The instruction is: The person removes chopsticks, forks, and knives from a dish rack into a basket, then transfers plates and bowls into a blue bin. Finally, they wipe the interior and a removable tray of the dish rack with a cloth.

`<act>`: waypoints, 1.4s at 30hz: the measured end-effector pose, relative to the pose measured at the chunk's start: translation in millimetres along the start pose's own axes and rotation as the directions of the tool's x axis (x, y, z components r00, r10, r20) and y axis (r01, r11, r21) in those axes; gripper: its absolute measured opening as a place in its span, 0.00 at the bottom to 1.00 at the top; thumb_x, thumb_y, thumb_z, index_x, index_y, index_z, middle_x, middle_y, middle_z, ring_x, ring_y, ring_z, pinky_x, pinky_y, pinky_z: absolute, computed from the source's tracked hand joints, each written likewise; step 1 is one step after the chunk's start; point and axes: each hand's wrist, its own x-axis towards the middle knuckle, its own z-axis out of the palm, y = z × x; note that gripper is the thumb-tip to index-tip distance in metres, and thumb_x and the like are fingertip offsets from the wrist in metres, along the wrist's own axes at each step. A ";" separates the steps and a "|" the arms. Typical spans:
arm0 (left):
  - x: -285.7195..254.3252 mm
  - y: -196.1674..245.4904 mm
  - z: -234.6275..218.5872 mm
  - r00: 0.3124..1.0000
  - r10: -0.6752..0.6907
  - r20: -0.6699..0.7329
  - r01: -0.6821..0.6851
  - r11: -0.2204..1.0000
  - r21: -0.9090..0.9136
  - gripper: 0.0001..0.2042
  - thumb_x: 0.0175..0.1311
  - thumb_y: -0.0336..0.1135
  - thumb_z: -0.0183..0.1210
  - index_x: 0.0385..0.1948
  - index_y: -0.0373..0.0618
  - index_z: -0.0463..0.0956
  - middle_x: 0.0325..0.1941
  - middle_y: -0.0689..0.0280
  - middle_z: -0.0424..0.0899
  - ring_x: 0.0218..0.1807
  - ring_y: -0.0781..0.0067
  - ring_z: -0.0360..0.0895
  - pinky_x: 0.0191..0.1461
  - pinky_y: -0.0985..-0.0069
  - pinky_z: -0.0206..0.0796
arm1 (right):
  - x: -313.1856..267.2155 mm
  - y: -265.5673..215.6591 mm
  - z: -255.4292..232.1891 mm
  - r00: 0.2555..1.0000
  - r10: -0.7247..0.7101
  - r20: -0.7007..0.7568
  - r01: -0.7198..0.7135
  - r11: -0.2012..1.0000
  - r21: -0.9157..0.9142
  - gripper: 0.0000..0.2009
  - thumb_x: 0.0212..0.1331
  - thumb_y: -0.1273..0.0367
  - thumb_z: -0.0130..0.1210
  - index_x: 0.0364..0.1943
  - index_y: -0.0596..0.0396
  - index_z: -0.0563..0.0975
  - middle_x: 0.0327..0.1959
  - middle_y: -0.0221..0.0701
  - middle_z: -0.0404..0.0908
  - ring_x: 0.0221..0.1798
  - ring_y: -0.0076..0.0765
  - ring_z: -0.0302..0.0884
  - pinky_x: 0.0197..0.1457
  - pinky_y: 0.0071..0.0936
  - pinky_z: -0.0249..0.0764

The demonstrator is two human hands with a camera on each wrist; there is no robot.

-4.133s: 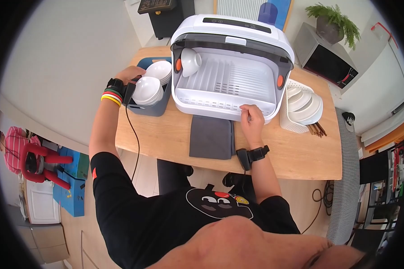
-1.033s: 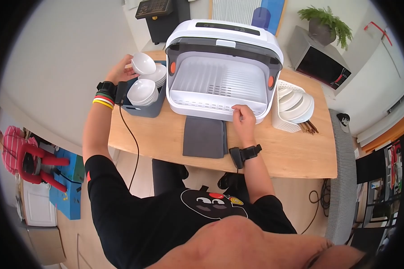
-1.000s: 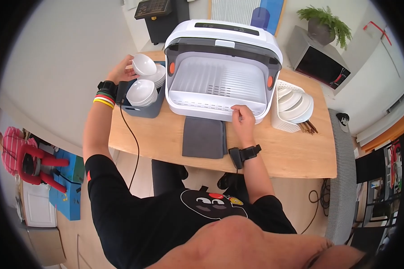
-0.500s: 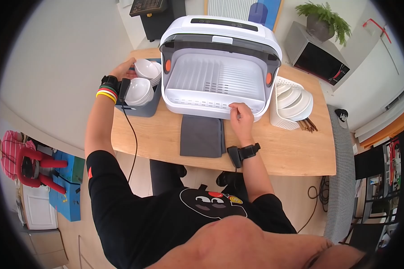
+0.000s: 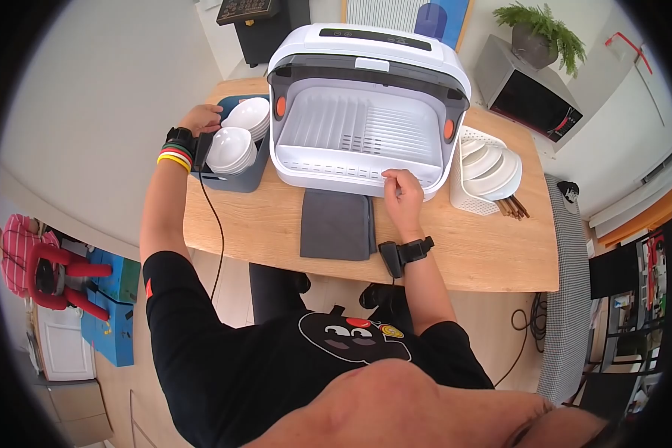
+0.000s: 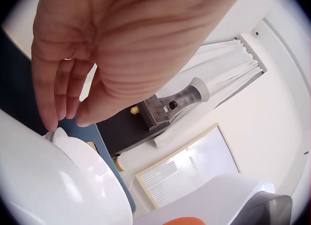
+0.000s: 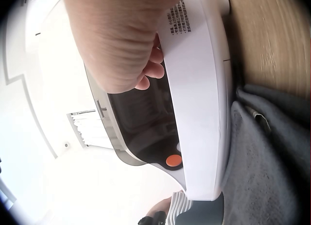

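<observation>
Pale wooden table (image 5: 485,254) in a light-walled room; at its far right a potted fern (image 5: 537,41) stands on a silver oven-like box (image 5: 534,101). On the table we log a white appliance (image 5: 313,166) at the middle, its front open on a ribbed rack (image 5: 403,134). Near side of it: a folded dark grey cloth (image 5: 336,228). Right of it: a white perforated basket (image 5: 470,200) with pale dishes (image 5: 489,168) and a bundle of brown sticks (image 5: 514,208).

Left of the appliance we find a blue-grey bin (image 5: 239,183) holding white bowls in two stacks, a near stack (image 5: 230,149) and a far stack (image 5: 248,113), both tilted somewhat.

Left hand (image 5: 201,118): over the bin's left rim, just left of the far stack. In the left wrist view we see its fingers extended downward, slightly bent, thumb apart from the fingertips, nothing held. Fingertips sit right by a bowl's edge; contact we cannot settle.

Right hand (image 5: 403,193): at the appliance's near edge, right of centre, well apart from the bowls. Its fingers are curled close together there; whether they grip the edge or merely rest, we cannot tell.
</observation>
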 end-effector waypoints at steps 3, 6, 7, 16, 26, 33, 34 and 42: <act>-3.9 1.4 2.8 1.000 0.022 -0.011 -0.022 1.000 0.023 0.22 0.58 0.35 0.55 0.55 0.41 0.69 0.53 0.62 0.73 0.51 0.68 0.73 0.56 0.73 0.67 | 0.3 -0.6 -0.1 1.000 -0.004 0.002 0.004 1.000 0.004 0.06 0.47 0.81 0.51 0.27 0.56 0.77 0.21 0.33 0.74 0.23 0.37 0.70 0.30 0.30 0.65; -23.1 17.9 12.8 0.999 0.008 0.047 -0.006 0.999 -0.036 0.20 0.58 0.36 0.56 0.53 0.41 0.71 0.52 0.60 0.75 0.57 0.65 0.69 0.58 0.65 0.64 | 0.3 0.0 -0.3 1.000 -0.011 0.004 0.011 1.000 0.004 0.06 0.47 0.81 0.51 0.27 0.56 0.77 0.21 0.33 0.75 0.24 0.37 0.70 0.30 0.30 0.65; -26.7 20.9 14.9 0.997 0.011 0.071 -0.012 1.000 0.003 0.21 0.58 0.39 0.55 0.53 0.41 0.71 0.54 0.60 0.74 0.58 0.64 0.68 0.59 0.64 0.61 | 0.2 0.4 -0.3 1.000 -0.017 0.005 0.017 1.000 0.001 0.06 0.47 0.81 0.51 0.27 0.56 0.77 0.22 0.33 0.75 0.24 0.37 0.70 0.31 0.30 0.65; -43.6 33.0 25.2 0.987 0.162 0.018 -0.162 0.974 0.157 0.23 0.64 0.46 0.50 0.58 0.45 0.67 0.60 0.62 0.71 0.62 0.67 0.65 0.64 0.66 0.55 | -0.4 0.3 -0.5 1.000 -0.015 0.004 0.015 1.000 0.003 0.06 0.48 0.80 0.51 0.27 0.56 0.77 0.22 0.33 0.75 0.24 0.38 0.70 0.31 0.31 0.65; -168.9 74.2 103.6 0.813 0.581 -0.027 -0.559 0.767 -0.316 0.14 0.66 0.34 0.50 0.50 0.39 0.73 0.50 0.66 0.78 0.53 0.80 0.71 0.57 0.81 0.60 | -0.8 -0.1 0.5 1.000 -0.017 -0.013 0.017 1.000 0.014 0.06 0.48 0.80 0.50 0.27 0.57 0.77 0.22 0.33 0.75 0.23 0.37 0.70 0.30 0.30 0.65; -178.8 12.8 203.5 0.805 0.581 -0.121 -0.584 0.741 -0.332 0.11 0.62 0.25 0.51 0.45 0.39 0.76 0.45 0.67 0.80 0.46 0.81 0.73 0.51 0.82 0.63 | -4.7 -0.3 0.0 1.000 -0.010 -0.028 0.010 1.000 0.010 0.06 0.48 0.80 0.50 0.28 0.57 0.77 0.23 0.33 0.75 0.25 0.37 0.71 0.32 0.30 0.67; -178.6 7.4 215.6 0.780 0.577 -0.240 -0.625 0.720 -0.301 0.10 0.62 0.25 0.51 0.44 0.39 0.76 0.44 0.68 0.79 0.44 0.82 0.72 0.50 0.83 0.63 | -5.1 0.0 -0.7 0.999 -0.011 -0.033 0.011 1.000 0.006 0.06 0.48 0.80 0.50 0.28 0.57 0.77 0.23 0.33 0.75 0.25 0.37 0.71 0.32 0.30 0.67; -162.2 -38.0 244.4 0.798 0.370 -0.475 -0.597 0.588 -0.545 0.02 0.61 0.26 0.52 0.34 0.42 0.73 0.33 0.74 0.72 0.35 0.84 0.66 0.42 0.86 0.59 | -8.3 -0.3 0.0 0.998 -0.058 -0.040 0.057 0.998 -0.015 0.06 0.48 0.80 0.51 0.29 0.57 0.77 0.25 0.34 0.76 0.27 0.37 0.72 0.34 0.28 0.68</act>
